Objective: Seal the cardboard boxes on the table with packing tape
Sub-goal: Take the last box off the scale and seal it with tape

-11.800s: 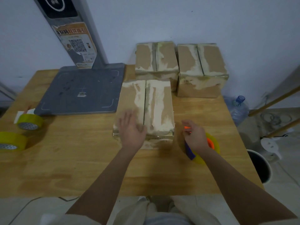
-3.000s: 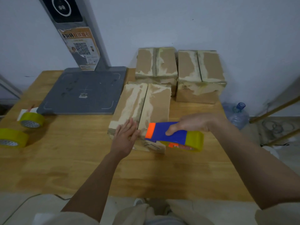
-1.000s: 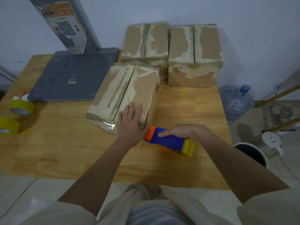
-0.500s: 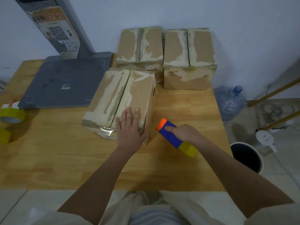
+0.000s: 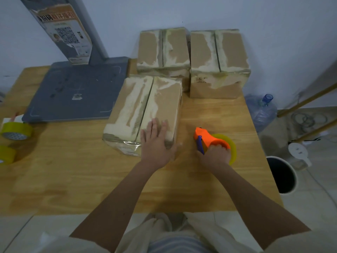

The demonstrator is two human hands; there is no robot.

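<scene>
The left hand (image 5: 155, 143) is pressing flat on the near box (image 5: 145, 114) at frame centre; the right hand (image 5: 215, 156) is gripping the dispenser (image 5: 209, 141) beside it. Its seam looks untaped, as do the two boxes (image 5: 191, 57) behind.

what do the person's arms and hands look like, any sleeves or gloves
Both hands are bare: no gloves, rings or watch show on the left hand or the right hand. The forearms are uncovered all the way down the frame. Pale, off-white short sleeves show only at the bottom corners, near the upper arms. No markings are visible.
</scene>
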